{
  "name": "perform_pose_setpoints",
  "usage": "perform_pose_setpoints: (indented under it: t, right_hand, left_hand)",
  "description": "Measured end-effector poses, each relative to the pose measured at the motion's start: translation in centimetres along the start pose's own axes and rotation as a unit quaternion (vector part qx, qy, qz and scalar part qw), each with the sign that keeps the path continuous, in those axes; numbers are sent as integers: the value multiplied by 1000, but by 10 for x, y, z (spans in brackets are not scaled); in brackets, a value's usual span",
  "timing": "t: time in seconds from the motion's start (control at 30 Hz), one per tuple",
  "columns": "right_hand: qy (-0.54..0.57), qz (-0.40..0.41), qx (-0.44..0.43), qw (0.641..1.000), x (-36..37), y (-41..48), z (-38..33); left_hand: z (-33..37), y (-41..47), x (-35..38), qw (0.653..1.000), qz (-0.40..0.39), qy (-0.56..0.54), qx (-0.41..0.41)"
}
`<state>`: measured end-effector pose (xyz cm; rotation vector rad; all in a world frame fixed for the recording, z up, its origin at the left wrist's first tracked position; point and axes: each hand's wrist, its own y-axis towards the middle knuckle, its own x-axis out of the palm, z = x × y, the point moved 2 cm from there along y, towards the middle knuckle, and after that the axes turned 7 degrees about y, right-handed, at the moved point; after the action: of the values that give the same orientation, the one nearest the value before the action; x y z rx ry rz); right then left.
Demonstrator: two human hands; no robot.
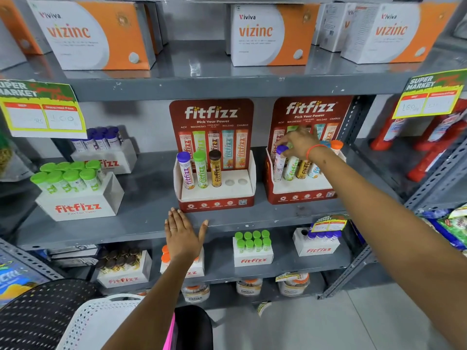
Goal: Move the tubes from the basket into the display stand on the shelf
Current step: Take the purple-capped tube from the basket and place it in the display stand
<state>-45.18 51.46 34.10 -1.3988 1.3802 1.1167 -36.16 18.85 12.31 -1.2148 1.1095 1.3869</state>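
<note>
Scanning from the left edge, the white perforated basket [101,322] sits low in view against the person's body; its inside is hidden, so I cannot tell how many tubes remain in it. Above it on the grey shelf [141,223] stands a white carton of green-capped tubes [75,190], which is not part of this job.

Next comes the left hand [183,236], empty, fingers spread flat with the thumb out, pressed on the shelf's front edge just below the centre display stand [214,190]. That stand holds 3 tubes, purple, green and brown capped, and shows 2 empty holes [236,182] on its right side.

Further right, the right display stand [300,183] carries a row of tubes, its right end hidden by the arm. The right hand [298,144] reaches over it, fingertips pinching the purple-capped tube [280,162] at the cap; the tube sits in the leftmost slot, tilted slightly.

The step in hand looks like seating or straightening that tube. I judge the next move calls for pressing it upright until it bottoms in its hole, letting go, then dropping back to the basket for tubes to fill the 2 open holes.
</note>
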Motion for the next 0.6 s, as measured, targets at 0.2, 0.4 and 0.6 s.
perform_pose_setpoints:
  t: [0.2, 0.4, 0.6]
  right_hand:
    - [-28, -18, 23, 999, 2, 0, 2]
    - [16, -27, 20, 999, 4, 1, 1]
    - [12, -4, 10, 1000, 7, -2, 3]
  left_hand:
    - [1, 1, -1, 1000, -2, -5, -2]
    - [1, 1, -1, 1000, -10, 1, -2]
    - [2, 1, -2, 1000, -11, 4, 0]
